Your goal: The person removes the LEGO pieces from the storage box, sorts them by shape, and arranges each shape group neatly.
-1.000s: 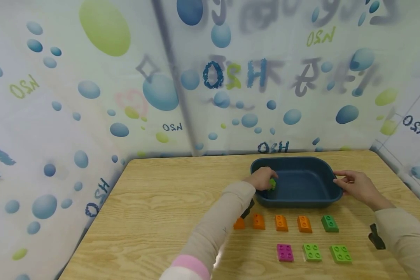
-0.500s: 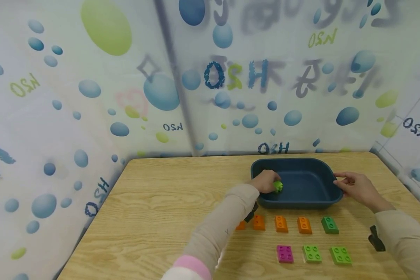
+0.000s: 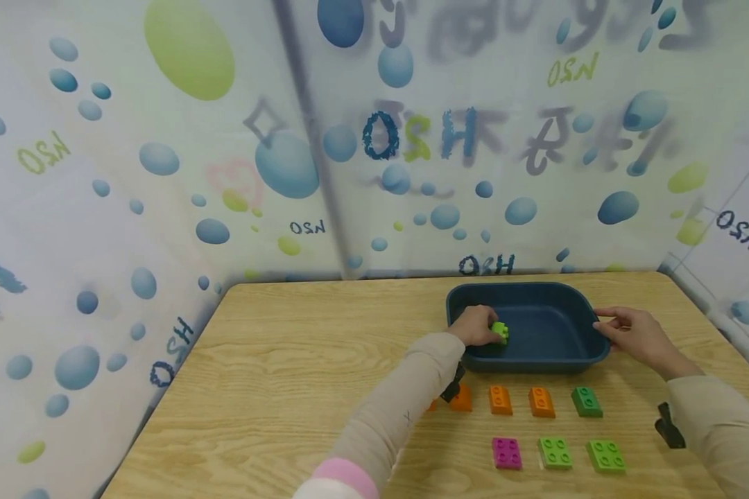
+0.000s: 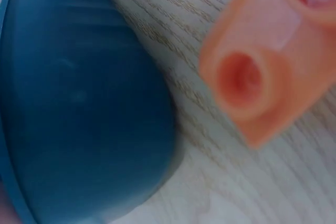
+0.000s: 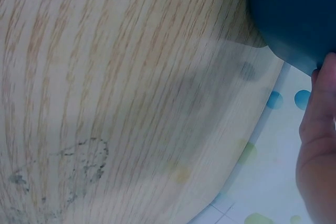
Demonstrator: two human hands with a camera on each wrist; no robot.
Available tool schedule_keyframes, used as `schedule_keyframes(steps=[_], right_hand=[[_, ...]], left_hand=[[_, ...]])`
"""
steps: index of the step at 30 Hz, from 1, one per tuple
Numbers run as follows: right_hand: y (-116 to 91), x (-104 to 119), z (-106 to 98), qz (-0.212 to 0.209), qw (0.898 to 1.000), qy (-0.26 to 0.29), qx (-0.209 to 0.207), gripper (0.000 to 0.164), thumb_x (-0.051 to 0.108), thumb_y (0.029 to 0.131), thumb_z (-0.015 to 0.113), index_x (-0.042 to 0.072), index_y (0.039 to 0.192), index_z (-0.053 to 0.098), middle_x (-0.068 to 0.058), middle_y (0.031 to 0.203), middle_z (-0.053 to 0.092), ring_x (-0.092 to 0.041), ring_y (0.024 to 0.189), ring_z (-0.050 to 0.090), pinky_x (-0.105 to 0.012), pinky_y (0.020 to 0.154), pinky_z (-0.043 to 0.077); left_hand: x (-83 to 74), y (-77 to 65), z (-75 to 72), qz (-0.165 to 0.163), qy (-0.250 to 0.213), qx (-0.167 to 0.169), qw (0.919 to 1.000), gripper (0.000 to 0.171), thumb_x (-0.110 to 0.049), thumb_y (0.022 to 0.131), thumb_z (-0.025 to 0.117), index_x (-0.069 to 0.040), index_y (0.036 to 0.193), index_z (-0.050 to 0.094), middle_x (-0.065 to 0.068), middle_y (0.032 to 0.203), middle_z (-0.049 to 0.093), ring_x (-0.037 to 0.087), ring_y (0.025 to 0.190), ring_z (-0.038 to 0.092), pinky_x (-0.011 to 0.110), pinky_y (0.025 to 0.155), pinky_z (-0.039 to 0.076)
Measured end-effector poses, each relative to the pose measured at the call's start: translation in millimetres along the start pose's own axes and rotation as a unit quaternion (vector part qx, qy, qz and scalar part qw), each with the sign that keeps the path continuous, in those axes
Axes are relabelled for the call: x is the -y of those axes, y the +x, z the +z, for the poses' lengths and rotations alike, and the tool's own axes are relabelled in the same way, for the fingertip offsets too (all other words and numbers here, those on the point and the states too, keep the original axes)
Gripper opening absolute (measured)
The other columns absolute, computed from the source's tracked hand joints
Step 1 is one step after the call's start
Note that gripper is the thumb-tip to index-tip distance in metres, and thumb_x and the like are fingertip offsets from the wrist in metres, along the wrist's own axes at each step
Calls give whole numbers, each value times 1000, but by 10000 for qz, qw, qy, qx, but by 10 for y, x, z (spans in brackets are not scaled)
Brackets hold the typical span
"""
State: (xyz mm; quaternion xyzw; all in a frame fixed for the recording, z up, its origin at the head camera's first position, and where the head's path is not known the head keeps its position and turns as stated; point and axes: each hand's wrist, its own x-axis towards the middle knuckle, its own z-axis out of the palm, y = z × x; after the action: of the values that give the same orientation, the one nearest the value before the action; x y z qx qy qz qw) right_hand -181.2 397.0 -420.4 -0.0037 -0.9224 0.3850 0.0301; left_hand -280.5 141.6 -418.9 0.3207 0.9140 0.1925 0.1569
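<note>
A dark blue plastic basin (image 3: pixel 539 363) stands at the back right of the table. My left hand (image 3: pixel 474 326) reaches over its left side and pinches a lime green toy brick (image 3: pixel 500 332) inside it. At the opposite end, my right hand (image 3: pixel 638 338) holds the basin by its right rim, forefinger and thumb at the edge. The right wrist view shows its fingers (image 5: pixel 321 98) against the basin wall. In the left wrist view, the basin's outer wall (image 4: pixel 84 103) fills the left side and hides the left hand's grip.
In front of the basin lie several orange bricks (image 3: pixel 541 402) and a dark green brick (image 3: pixel 587 402); the left sleeve partly covers the leftmost. Nearer are a magenta brick (image 3: pixel 507 453) and two lime green bricks (image 3: pixel 555 452). A patterned curtain (image 3: pixel 374 173) hangs behind the table.
My left hand has moved slightly right inside the basin with the lime green brick, which now shows more. My right hand has stayed at the rim.
</note>
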Motion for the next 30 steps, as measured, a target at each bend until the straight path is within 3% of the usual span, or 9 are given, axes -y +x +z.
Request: schedule_keyframes(steps=[7,12,22,30], right_hand=[[12,-20,-1,-72,10000,-1,-68,44,15,91,50,-19,118,42,-15,78,60,-14,52,53,-28,52,49],[23,-28,-2,0,10000,-17,-49,45,16,91,50,-19,119,41,-15,79,59,-11,53,53,-28,52,50],[20,-10,4,68,10000,-20,-1,45,16,91,50,-18,119,41,-15,80,60,-10,55,53,-29,53,50],[1,-14,-2,48,10000,-50,-5,45,17,91,50,-18,119,41,-17,81,60,-12,55,53,-29,53,50]], left_hand=[[9,12,9,359,-75,5,9993,49,-23,78,69,-10,122,52,2,116,55,10,104,50,16,82,39],[-8,28,26,546,-136,113,9983,43,-16,79,67,-10,120,56,0,118,55,9,109,48,16,87,37],[3,18,50,696,-96,-59,9975,37,-12,78,68,-10,113,59,0,109,59,8,98,53,13,78,40],[15,-18,-7,846,-184,-485,9951,36,-17,76,70,-11,110,59,-2,99,55,6,85,49,11,69,38]])
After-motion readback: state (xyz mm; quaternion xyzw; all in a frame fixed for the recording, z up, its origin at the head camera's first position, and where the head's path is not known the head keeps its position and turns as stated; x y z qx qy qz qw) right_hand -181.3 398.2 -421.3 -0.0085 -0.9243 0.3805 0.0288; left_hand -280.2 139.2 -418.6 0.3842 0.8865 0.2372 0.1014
